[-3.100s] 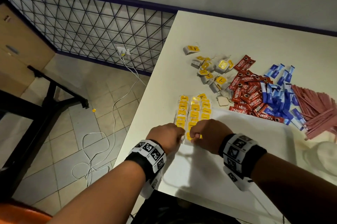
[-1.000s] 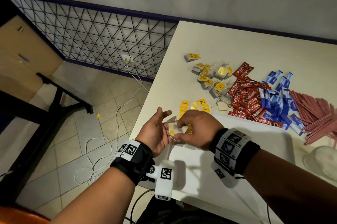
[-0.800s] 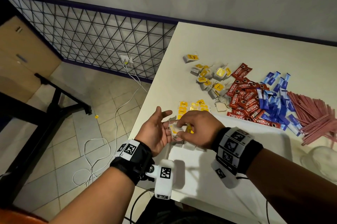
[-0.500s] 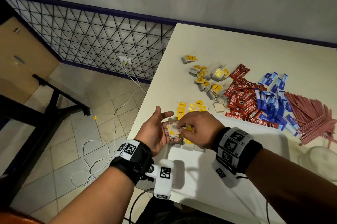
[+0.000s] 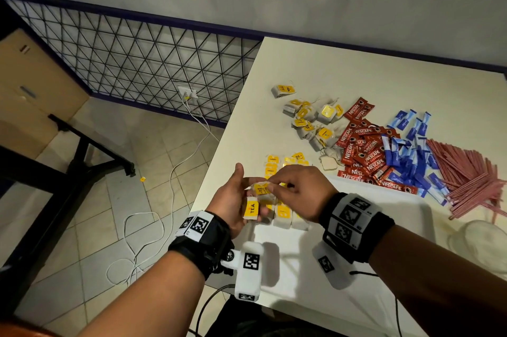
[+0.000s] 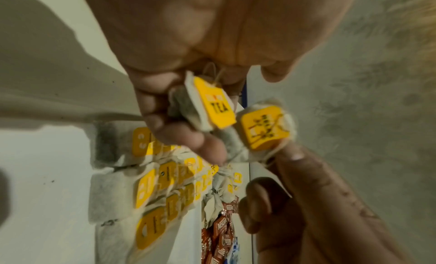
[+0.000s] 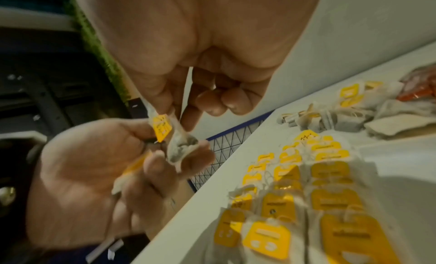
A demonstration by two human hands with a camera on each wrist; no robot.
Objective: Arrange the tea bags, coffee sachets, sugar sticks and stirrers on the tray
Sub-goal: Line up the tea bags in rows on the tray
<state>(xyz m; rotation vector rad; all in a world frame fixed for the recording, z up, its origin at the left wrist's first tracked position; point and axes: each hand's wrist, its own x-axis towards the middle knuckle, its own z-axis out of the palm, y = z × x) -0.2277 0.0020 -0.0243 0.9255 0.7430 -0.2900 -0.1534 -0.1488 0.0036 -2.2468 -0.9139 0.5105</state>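
Your white table (image 5: 356,67) carries everything; off its left edge you see tiled floor (image 5: 90,227), a black mesh fence (image 5: 131,62) and a white cable (image 5: 170,180). The white tray (image 5: 301,262) sits at the table's near edge, under your wrists. On its far left corner lie rows of tea bags (image 5: 285,216), yellow tags up, overlapping; the tag print is too blurred to read. Beyond the tray, left to right: a loose tea bag pile (image 5: 310,120), red coffee sachets (image 5: 365,150) reading "NESCAFE CLASSIC", blue sugar sticks (image 5: 408,150) with unreadable print, pink stirrers (image 5: 466,172) fanned at the right. The sachets touch the tray's far rim.

Your two hands meet just above the tray's left corner. Your left hand (image 5: 233,199) is palm-up, fingers curled round one tea bag (image 6: 200,109) whose yellow tag reads "TEA" in black; thumb sticks up. Your right hand (image 5: 299,194) pinches a second tea bag (image 6: 264,128) between thumb and forefinger, other fingers curled in; its tag has dark writing you can't make out, and string crosses it. The two bags touch, both held in the air. Both wrists wear black bands with square black-and-white markers (image 5: 348,216).
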